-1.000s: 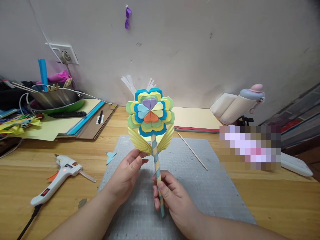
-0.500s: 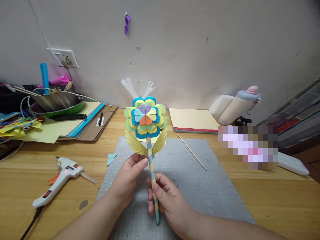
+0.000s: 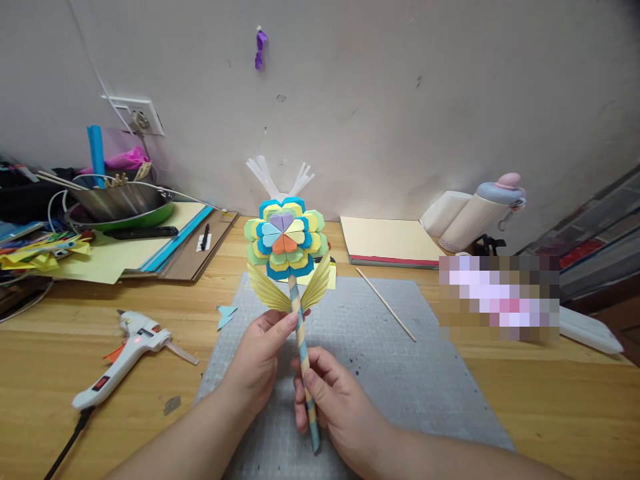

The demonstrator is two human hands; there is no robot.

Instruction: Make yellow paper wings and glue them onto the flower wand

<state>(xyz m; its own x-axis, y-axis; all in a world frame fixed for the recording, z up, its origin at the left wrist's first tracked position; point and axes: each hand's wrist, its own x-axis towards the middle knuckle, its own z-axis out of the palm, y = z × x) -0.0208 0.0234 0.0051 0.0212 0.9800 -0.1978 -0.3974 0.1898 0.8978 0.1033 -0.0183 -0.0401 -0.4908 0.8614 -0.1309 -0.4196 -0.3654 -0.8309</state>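
Observation:
A paper flower [image 3: 285,237] with layered blue, yellow and green petals stands upright in both my hands, over the grey cutting mat [image 3: 400,393]. Its stem [image 3: 303,350] is striped blue and cream. Two pleated yellow paper leaves [image 3: 314,288] spread out below the bloom. My left hand [image 3: 263,347] pinches the stem just under the leaves, thumb in front. Lower down, my right hand [image 3: 333,393] has its thumb and fingers closed round the stem. White strips [image 3: 263,175] fan out above the bloom at the back.
A white glue gun [image 3: 123,360] lies at left, its red light on. A thin wooden stick [image 3: 385,303] and blue paper scraps [image 3: 227,317] lie on the mat. Behind are a metal bowl [image 3: 120,203], a paper stack [image 3: 393,241] and a bottle [image 3: 480,213].
The flower's head has tilted slightly left, and the bloom has turned a little. Both hands keep their hold on the stem. The whole view has shifted slightly.

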